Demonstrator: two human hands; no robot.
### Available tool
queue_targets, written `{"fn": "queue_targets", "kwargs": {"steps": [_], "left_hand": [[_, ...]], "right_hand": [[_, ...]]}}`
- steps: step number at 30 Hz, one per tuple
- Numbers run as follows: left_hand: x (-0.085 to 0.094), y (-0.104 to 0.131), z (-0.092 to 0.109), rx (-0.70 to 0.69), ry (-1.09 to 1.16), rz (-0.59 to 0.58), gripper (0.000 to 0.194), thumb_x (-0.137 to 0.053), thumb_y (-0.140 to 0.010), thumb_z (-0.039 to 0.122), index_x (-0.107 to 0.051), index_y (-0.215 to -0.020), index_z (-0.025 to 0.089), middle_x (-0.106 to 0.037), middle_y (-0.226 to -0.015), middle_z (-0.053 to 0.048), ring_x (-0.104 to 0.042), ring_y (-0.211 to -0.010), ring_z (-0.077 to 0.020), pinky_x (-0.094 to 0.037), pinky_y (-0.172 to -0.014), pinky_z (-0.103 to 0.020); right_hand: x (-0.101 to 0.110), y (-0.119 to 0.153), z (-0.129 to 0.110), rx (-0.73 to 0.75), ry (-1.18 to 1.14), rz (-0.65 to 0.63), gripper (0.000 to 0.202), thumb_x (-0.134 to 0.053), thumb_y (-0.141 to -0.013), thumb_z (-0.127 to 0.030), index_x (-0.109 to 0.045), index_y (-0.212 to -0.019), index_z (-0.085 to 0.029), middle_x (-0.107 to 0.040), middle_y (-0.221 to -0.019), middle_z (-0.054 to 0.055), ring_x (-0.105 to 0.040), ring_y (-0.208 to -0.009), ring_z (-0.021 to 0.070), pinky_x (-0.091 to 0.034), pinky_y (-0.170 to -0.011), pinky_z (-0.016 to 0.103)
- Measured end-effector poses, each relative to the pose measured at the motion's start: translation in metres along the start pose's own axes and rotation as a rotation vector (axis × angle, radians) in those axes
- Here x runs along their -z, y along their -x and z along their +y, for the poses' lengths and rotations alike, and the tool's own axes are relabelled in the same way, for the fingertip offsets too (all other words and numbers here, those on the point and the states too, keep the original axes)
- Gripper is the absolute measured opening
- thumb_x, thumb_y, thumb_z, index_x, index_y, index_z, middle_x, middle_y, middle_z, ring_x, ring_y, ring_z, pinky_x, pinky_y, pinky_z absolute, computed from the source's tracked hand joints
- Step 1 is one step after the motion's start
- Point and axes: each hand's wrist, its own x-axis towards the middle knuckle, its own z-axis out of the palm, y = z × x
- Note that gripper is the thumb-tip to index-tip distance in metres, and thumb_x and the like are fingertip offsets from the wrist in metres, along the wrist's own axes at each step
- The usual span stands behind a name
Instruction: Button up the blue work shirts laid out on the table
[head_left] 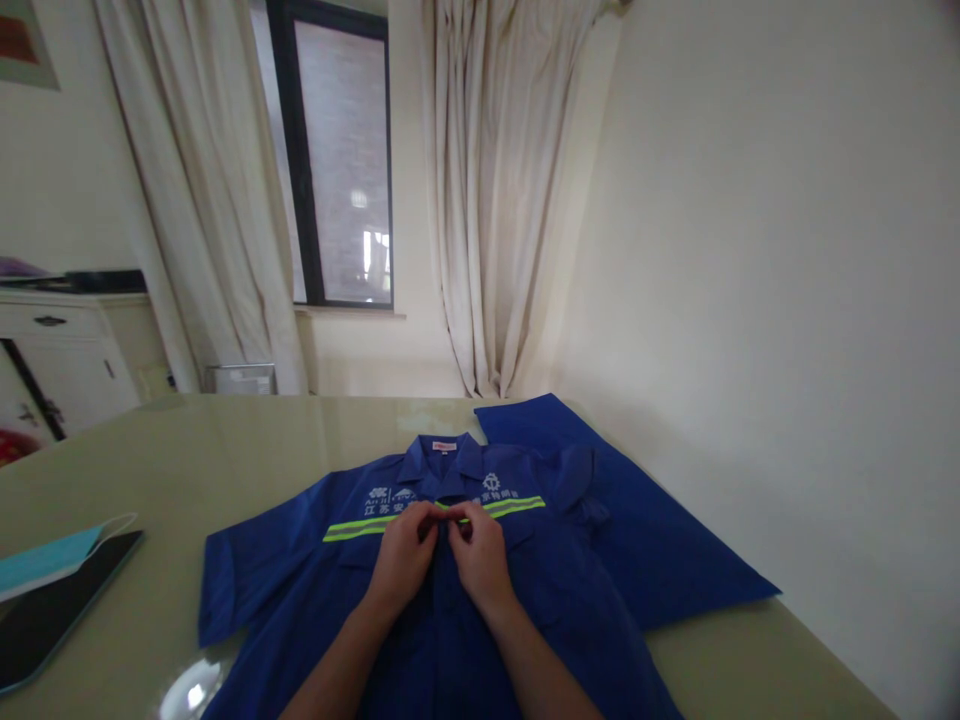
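left hand (405, 556) and right hand (480, 556) pinched together on front placket of blue work shirt (300, 570), at its yellow stripe (352, 529) | shirt laid flat on counter (225, 450), collar away | folded blue garment (660, 540) right of shirt, touching | face mask (45, 558) on tablet (52, 610) well left | curtains (495, 200) beyond.

Under the fingers (433, 520) lies a work shirt (315, 570) of matt blue woven cloth, faintly creased; just past the fingertips a glossier yellow-green reflective band (360, 529) crosses its chest. The counter (225, 440) around it is smooth and glossy, throwing back window light. Well to the left of the fingers, a soft pale-blue fabric mask (45, 560) rests on a shiny dark slab (52, 615).
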Motion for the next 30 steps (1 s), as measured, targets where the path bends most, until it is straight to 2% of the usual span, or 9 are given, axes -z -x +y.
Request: {"fn": "queue_targets", "kwargs": {"steps": [4, 8, 13, 16, 21, 25, 27, 30], "left_hand": [[0.000, 0.000, -0.002, 0.049, 0.098, 0.000, 0.023, -0.050, -0.084, 0.016, -0.069, -0.096, 0.021, -0.076, -0.093, -0.004, -0.072, -0.089, -0.0217, -0.054, -0.085, -0.036], [-0.002, 0.000, -0.001, 0.020, 0.074, 0.024, 0.025, -0.049, -0.085, 0.017, -0.067, -0.102, 0.021, -0.075, -0.094, -0.005, -0.071, -0.088, -0.0215, -0.054, -0.084, -0.035], [-0.004, 0.000, -0.001, 0.002, -0.029, 0.060, 0.026, -0.047, -0.086, 0.018, -0.071, -0.096, 0.021, -0.074, -0.093, -0.006, -0.070, -0.088, -0.0228, -0.054, -0.084, -0.037], [-0.001, 0.001, 0.002, 0.024, 0.032, 0.054, 0.022, -0.051, -0.085, 0.022, -0.071, -0.095, 0.021, -0.075, -0.089, -0.004, -0.071, -0.084, -0.0219, -0.055, -0.080, -0.035], [0.007, -0.001, 0.002, 0.058, 0.184, 0.000, 0.024, -0.059, -0.088, 0.040, -0.073, -0.093, 0.021, -0.078, -0.088, -0.004, -0.073, -0.081, -0.0220, -0.057, -0.077, -0.033], [0.010, -0.005, -0.005, 0.060, 0.265, -0.057, 0.021, -0.063, -0.085, 0.035, -0.074, -0.095, 0.021, -0.079, -0.094, -0.006, -0.074, -0.089, -0.0233, -0.057, -0.085, -0.035], [0.011, -0.007, -0.005, 0.029, 0.190, -0.067, 0.019, -0.060, -0.087, 0.031, -0.075, -0.096, 0.022, -0.078, -0.096, -0.006, -0.073, -0.091, -0.0235, -0.056, -0.087, -0.036], [0.013, -0.005, 0.004, -0.074, -0.058, -0.088, 0.020, -0.057, -0.090, 0.022, -0.074, -0.101, 0.024, -0.077, -0.100, -0.005, -0.069, -0.096, -0.0240, -0.052, -0.091, -0.038]], "right_hand": [[-0.001, 0.003, -0.003, -0.005, 0.157, 0.029, 0.019, -0.057, -0.083, -0.013, -0.073, -0.089, -0.021, -0.073, -0.087, 0.005, -0.069, -0.078, 0.0208, -0.050, -0.073, 0.027], [0.001, 0.005, -0.009, -0.032, 0.208, 0.048, 0.016, -0.058, -0.085, -0.014, -0.073, -0.088, -0.021, -0.074, -0.088, 0.005, -0.070, -0.079, 0.0207, -0.049, -0.075, 0.027], [0.000, 0.003, -0.007, -0.076, 0.120, 0.019, 0.017, -0.057, -0.091, -0.023, -0.071, -0.082, -0.022, -0.075, -0.077, 0.004, -0.072, -0.072, 0.0203, -0.048, -0.066, 0.025], [-0.002, 0.001, -0.004, -0.110, 0.064, 0.011, 0.012, -0.059, -0.087, -0.023, -0.070, -0.081, -0.022, -0.075, -0.075, 0.003, -0.072, -0.069, 0.0196, -0.048, -0.064, 0.024], [0.000, 0.002, -0.005, -0.096, -0.022, -0.035, 0.006, -0.062, -0.082, -0.023, -0.067, -0.080, -0.021, -0.070, -0.068, 0.000, -0.067, -0.061, 0.0166, -0.046, -0.058, 0.023], [0.001, -0.001, -0.002, -0.085, -0.134, -0.041, 0.007, -0.063, -0.080, -0.025, -0.068, -0.077, -0.020, -0.069, -0.068, 0.000, -0.064, -0.063, 0.0160, -0.045, -0.059, 0.023], [0.002, -0.007, 0.003, -0.149, -0.238, -0.071, 0.009, -0.065, -0.079, -0.027, -0.068, -0.076, -0.019, -0.067, -0.065, -0.001, -0.061, -0.059, 0.0150, -0.043, -0.055, 0.023], [0.003, -0.017, 0.010, -0.324, -0.379, -0.145, 0.017, -0.067, -0.076, -0.035, -0.066, -0.074, -0.017, -0.063, -0.056, -0.003, -0.051, -0.043, 0.0109, -0.035, -0.044, 0.021]]}}
